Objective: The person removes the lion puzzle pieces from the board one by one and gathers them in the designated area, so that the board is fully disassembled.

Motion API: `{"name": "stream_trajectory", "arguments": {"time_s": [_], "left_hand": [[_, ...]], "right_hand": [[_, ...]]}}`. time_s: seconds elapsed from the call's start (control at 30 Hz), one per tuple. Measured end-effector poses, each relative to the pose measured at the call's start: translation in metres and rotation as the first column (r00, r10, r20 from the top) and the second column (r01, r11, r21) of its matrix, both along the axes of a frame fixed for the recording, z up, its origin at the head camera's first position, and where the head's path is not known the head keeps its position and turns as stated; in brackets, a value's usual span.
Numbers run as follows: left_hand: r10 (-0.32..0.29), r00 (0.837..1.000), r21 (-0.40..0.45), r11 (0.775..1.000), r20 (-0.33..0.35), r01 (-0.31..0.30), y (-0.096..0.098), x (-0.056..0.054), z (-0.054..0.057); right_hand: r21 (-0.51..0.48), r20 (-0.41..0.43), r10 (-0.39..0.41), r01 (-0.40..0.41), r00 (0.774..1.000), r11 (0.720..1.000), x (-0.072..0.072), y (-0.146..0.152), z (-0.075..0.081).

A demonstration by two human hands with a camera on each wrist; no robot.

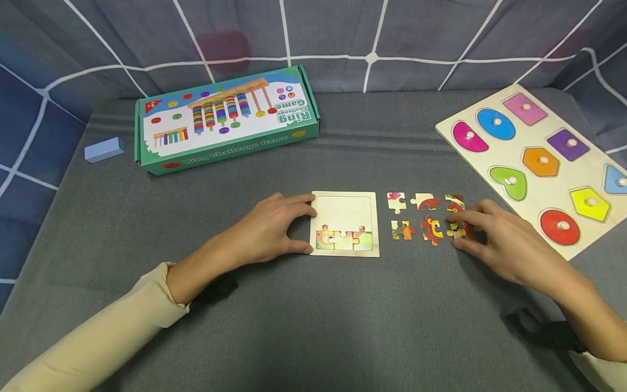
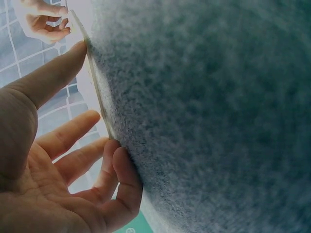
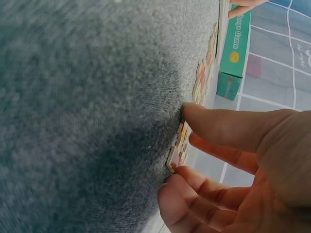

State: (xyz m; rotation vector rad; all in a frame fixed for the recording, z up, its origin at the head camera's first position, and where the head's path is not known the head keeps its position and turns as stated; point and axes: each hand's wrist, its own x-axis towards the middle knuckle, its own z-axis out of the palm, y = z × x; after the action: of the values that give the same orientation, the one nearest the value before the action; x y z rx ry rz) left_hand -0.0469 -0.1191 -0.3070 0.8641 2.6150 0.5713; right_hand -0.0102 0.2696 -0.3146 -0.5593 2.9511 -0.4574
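A square wooden puzzle tray (image 1: 343,209) lies flat, its bottom row filled with joined jigsaw pieces (image 1: 344,240). My left hand (image 1: 269,228) touches the tray's left edge, thumb at the lower corner and fingertips higher up; the left wrist view shows the hand (image 2: 63,160) along that thin edge. Loose jigsaw pieces (image 1: 432,230) lie in two rows to the right of the tray. My right hand (image 1: 504,242) pinches the lower right puzzle piece (image 1: 456,231) between thumb and fingers, partly covering it. In the right wrist view, the right hand's thumb (image 3: 218,126) sits close over the cloth.
A green Ring Challenge Game box (image 1: 225,120) lies at the back left, with a small blue block (image 1: 104,149) beside it. At the right, a wooden shape board (image 1: 526,139) with knobbed colourful shapes lies near my right hand. Grey cloth (image 1: 313,321) covers the surface.
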Motion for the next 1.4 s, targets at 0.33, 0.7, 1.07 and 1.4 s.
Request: {"name": "stream_trajectory", "arguments": {"time_s": [0.33, 0.7, 1.07, 1.4], "left_hand": [[0.0, 1.0, -0.003, 1.0, -0.004, 0.0, 0.001, 0.0, 0.0], [0.003, 1.0, -0.01, 1.0, 0.006, -0.003, 0.001, 0.0, 0.001], [0.008, 1.0, -0.021, 1.0, 0.024, -0.008, 0.001, -0.001, 0.001], [0.006, 1.0, -0.016, 1.0, 0.021, -0.006, 0.001, 0.0, 0.001]], "right_hand": [[-0.004, -0.015, -0.002, 0.002, 1.0, 1.0, -0.001, -0.001, 0.0], [-0.086, -0.115, 0.009, -0.019, 0.993, 0.996, 0.0, -0.014, 0.009], [-0.152, -0.107, 0.185, -0.2, 0.977, 0.968, -0.008, -0.077, 0.02], [-0.199, 0.021, 0.347, -0.336, 0.938, 0.921, -0.017, -0.138, 0.014]]}}
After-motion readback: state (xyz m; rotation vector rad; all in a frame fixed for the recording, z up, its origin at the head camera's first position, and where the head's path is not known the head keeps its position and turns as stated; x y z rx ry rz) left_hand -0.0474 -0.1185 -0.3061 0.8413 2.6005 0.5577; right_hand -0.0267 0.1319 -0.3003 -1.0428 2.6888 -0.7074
